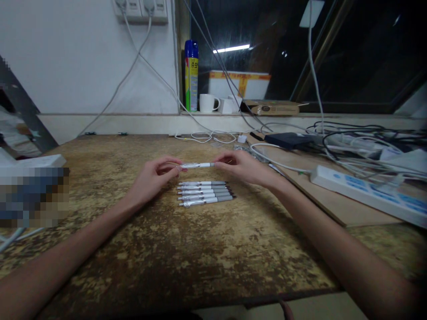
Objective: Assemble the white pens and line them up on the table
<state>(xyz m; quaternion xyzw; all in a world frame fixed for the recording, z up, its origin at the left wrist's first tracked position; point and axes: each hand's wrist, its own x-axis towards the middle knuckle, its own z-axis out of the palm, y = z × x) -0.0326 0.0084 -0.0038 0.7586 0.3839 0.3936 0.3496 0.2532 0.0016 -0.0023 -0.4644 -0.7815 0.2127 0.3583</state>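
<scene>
A white pen (199,165) with a grey grip lies level between my two hands, just beyond a row of pens. My left hand (159,172) pinches its clip end between thumb and fingers. At the grey end, my right hand (240,166) closes its thumb and fingertips on the pen. Nearer to me, several similar white and grey pens (205,193) lie side by side on the worn wooden table (187,258), their dark tips pointing right. My fingers hide both ends of the held pen.
A white power strip (367,193) rests on a brown board (333,209) at the right, with tangled cables (360,138) behind. On the sill stand a spray can (191,78), a white mug (207,103) and a flat cardboard box (275,108). A blurred-out object (30,195) sits at the left.
</scene>
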